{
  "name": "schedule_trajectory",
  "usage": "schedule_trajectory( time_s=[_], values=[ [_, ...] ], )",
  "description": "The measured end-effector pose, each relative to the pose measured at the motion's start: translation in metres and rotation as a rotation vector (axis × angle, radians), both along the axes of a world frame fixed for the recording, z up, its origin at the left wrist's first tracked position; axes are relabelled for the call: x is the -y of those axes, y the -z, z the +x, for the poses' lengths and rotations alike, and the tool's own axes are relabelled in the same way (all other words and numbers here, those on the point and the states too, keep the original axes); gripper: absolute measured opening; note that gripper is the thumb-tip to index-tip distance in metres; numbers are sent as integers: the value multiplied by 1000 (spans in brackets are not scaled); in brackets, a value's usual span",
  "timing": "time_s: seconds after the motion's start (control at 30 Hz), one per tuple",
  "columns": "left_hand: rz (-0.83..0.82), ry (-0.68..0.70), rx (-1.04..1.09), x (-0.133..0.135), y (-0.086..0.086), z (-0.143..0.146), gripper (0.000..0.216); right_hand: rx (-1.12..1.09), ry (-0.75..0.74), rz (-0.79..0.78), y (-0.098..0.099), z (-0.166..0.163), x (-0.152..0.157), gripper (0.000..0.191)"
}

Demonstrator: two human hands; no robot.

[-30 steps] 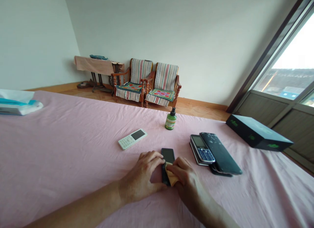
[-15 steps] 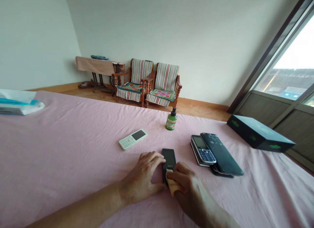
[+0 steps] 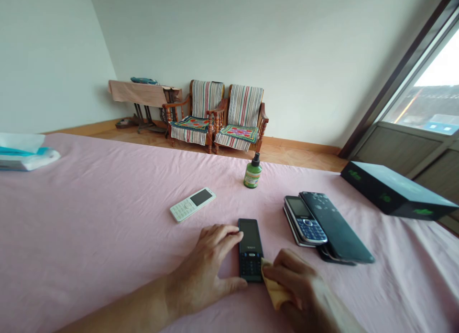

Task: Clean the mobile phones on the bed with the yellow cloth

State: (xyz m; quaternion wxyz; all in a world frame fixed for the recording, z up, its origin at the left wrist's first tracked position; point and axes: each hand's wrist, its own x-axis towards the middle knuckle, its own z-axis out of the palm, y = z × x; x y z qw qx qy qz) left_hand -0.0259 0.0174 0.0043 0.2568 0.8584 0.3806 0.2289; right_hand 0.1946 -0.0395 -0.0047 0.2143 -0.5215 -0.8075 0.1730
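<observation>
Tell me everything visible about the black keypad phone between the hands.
The slim black rectangular phone, seemingly plastic, lies face up on the pink fabric sheet, its top end away from the person. A glossy dark screen with pale lettering fills the upper part; below sit a pale central key and rows of dark keys. The left hand touches its left edge; a folded yellow cloth in the right hand is at its right edge.

A slim black keypad phone (image 3: 251,252) lies face up between the hands, screen dark, keys on its nearer half, its left edge at the fingertips and thumb of the left hand (image 3: 208,262). A crumpled yellowish cloth (image 3: 275,289), pinched by the right hand (image 3: 301,281), meets its lower right edge.
</observation>
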Motion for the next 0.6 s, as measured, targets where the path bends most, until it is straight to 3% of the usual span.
schedule_trajectory(
  time_s=[0.1,0.23,0.6],
  values=[
    [-13,-4,-13,-1,0,-1,70,34,-82,-24,5,-3,2,51],
    [-23,-2,-40,-1,0,-1,71,17,-49,11,9,-5,1,53],
    [15,4,-23,-1,2,-1,69,59,-70,34,-3,-6,1,49]
  ],
)
